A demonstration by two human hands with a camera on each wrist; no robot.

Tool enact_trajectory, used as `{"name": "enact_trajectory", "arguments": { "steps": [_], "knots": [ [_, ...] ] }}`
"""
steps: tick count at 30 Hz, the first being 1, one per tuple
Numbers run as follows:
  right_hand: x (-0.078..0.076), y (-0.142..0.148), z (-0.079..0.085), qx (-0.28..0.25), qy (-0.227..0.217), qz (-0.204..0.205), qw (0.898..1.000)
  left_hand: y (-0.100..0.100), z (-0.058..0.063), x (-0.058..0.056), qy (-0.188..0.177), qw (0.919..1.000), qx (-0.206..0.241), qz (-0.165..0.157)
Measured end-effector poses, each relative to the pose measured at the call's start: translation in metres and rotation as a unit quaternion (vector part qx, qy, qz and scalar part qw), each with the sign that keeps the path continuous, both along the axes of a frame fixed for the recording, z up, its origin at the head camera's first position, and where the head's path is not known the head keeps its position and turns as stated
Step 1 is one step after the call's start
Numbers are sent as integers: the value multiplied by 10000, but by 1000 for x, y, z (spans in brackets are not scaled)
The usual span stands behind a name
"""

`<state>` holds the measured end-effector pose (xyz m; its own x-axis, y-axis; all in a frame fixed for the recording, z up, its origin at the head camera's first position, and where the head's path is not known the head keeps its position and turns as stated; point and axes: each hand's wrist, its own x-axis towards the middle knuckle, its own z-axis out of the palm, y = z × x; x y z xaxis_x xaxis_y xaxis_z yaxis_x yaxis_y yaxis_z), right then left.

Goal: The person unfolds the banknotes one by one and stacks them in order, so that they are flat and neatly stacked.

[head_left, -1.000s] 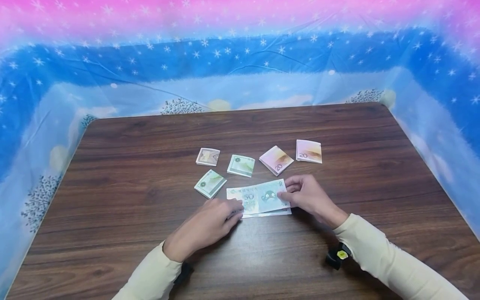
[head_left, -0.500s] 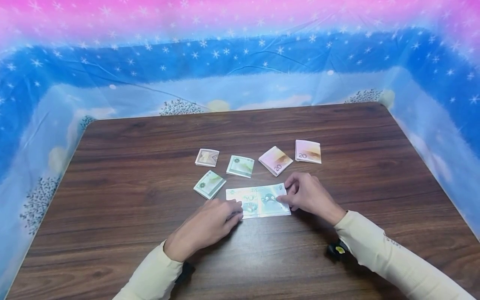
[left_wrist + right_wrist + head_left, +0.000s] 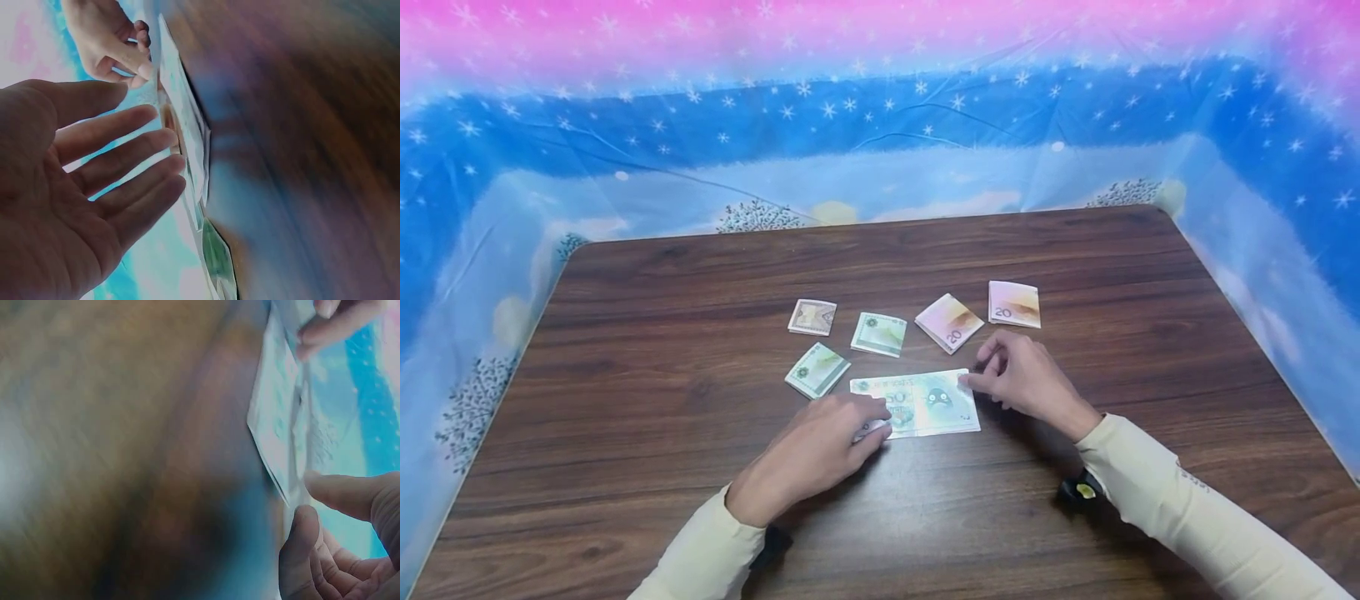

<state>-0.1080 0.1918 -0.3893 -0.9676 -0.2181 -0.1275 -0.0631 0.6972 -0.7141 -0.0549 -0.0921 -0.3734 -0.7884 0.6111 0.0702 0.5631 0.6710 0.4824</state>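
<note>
Under the flat banknote (image 3: 942, 410), brown table (image 3: 880, 525); behind, snowflake cloth (image 3: 850, 125).

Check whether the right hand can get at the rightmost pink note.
Likely yes: the right hand is just on the near side of the rightmost pink note, and the head view shows nothing lying between them.

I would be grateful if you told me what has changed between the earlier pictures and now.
The green note's right end, raised earlier, has come down toward the person. The right hand has eased off its right edge toward the far right corner, apparently letting go. The left hand and five folded notes stayed put.
</note>
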Motion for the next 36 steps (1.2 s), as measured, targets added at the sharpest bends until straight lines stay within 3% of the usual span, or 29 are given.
{"name": "enact_trajectory", "arguments": {
  "steps": [6,11,14,17,20,22,25,28,31,36],
  "knots": [
    [-21,20,10,74,279,-329,9990,-7,5,-3,-522,9949,698,507],
    [-40,42,14,337,311,-665,9967,-15,5,-7,-1118,9777,1416,1078],
    [-51,54,13,456,247,-889,9947,-18,3,-9,-1699,9517,2130,1413],
    [-61,65,12,494,113,-1089,9928,-21,0,-11,-2383,9101,3062,1457],
    [-70,72,9,555,-25,-1205,9912,-24,-2,-13,-2934,8686,3714,1470],
    [-75,75,8,584,-99,-1235,9906,-25,-3,-14,-3126,8509,3934,1533],
    [-83,77,5,609,-226,-1234,9902,-27,-4,-15,-3300,8334,4092,1707],
    [-88,76,3,664,-300,-1214,9899,-28,-3,-15,-3400,8236,4159,1820],
    [-92,74,2,771,-248,-1203,9894,-29,-2,-15,-3483,8203,4141,1852],
    [-97,70,0,866,-160,-1219,9886,-31,-1,-15,-3616,8224,3998,1818]
  ]
}}
